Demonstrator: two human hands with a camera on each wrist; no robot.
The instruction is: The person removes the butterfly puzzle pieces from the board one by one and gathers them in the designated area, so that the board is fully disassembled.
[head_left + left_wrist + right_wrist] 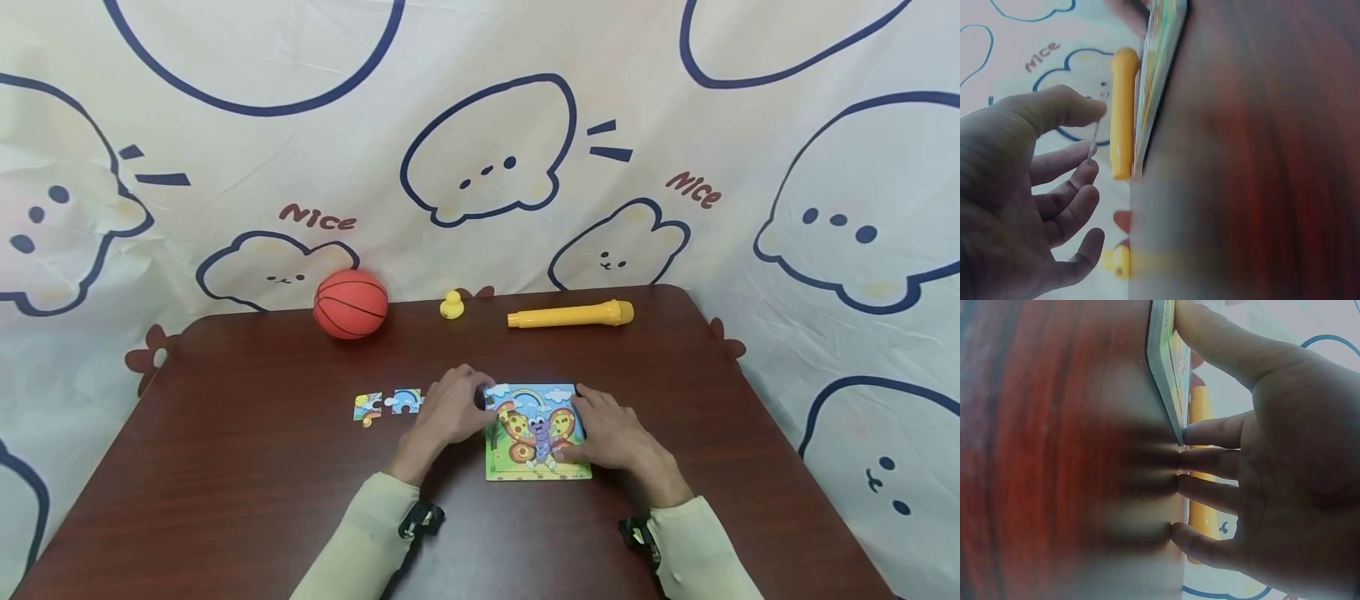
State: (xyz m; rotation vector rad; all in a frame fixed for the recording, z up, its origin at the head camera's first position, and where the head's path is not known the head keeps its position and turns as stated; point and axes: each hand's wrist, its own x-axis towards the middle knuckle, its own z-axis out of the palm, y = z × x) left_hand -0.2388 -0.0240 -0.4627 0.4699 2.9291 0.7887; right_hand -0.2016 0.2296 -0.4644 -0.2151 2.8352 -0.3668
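A square jigsaw puzzle (531, 467) with a butterfly picture lies flat on the table in front of the person. At its upper left edge, the left hand (448, 408) pinches a thin puzzle piece (1093, 140) between thumb and fingertips. That piece appears edge-on in the left wrist view, so its picture is hidden. The right hand (611, 433) rests at the puzzle's right side. Its thumb (1210, 331) lies on the picture, while the straight fingers touch the far right corner and the tabletop. Two loose puzzle pieces, one yellowish (363, 410) and one with a rainbow (406, 395), lie left of the left hand.
Along the back of the dark wooden table (225, 467) stand a red basketball (351, 304), a small yellow duck (452, 306) and a yellow toy microphone (570, 315). Behind them hangs a pale cloth (480, 258) with cartoon drawings.
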